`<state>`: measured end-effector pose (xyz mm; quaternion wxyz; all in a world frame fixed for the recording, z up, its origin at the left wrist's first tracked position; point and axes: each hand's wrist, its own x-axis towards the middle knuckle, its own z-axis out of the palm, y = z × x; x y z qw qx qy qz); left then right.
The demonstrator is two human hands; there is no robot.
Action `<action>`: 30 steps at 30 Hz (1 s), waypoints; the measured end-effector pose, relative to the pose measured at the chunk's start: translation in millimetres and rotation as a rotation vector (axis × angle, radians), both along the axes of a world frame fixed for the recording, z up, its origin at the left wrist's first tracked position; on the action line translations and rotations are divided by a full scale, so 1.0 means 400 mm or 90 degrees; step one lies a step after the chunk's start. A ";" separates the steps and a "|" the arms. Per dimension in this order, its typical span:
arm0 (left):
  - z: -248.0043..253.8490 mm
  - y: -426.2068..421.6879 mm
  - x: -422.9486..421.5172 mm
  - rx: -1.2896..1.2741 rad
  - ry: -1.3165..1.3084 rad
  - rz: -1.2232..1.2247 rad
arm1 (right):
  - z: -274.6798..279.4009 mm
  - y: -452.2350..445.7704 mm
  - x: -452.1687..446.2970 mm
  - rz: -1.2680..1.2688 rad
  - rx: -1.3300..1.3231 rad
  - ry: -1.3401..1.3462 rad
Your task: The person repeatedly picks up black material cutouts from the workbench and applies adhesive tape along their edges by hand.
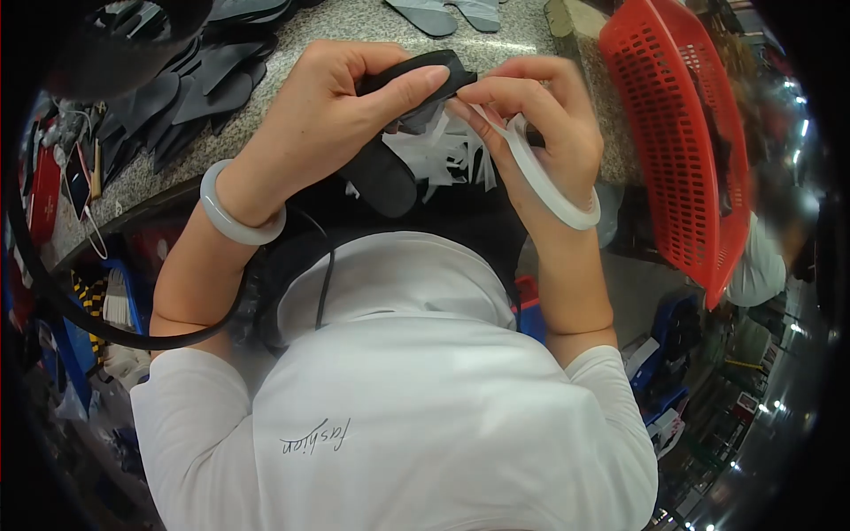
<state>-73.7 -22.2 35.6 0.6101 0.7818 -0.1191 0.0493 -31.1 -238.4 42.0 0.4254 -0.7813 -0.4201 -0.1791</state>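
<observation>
My left hand (341,119) grips a black, curved, sole-shaped piece (438,62), thumb on top and fingers curled behind. My right hand (549,115) pinches at the near end of that piece, its fingertips touching the edge. A white tape (540,173) loops from the right fingers across the palm to the wrist. Below the left hand, another black sole-shaped piece (382,181) lies over my lap. White strips (447,157) hang between the hands, partly behind the fingers. What sits exactly between the right fingertips is too small to make out.
Dark, flat cut pieces (190,97) are heaped on the speckled stone table (301,22) at the left. Grey pieces (434,16) lie at the far edge. A red perforated basket (677,133) stands at the right. A phone (80,188) with a cable lies far left.
</observation>
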 end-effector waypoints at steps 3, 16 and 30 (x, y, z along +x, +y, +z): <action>0.012 -0.015 -0.016 -0.031 -0.046 -0.003 | 0.022 0.000 -0.020 -0.065 -0.003 -0.055; 0.055 -0.007 -0.101 -0.078 -0.027 -0.027 | 0.020 0.000 -0.127 -0.067 0.057 -0.205; 0.068 0.020 -0.126 0.059 -0.056 0.019 | 0.010 0.006 -0.114 0.039 0.124 -0.041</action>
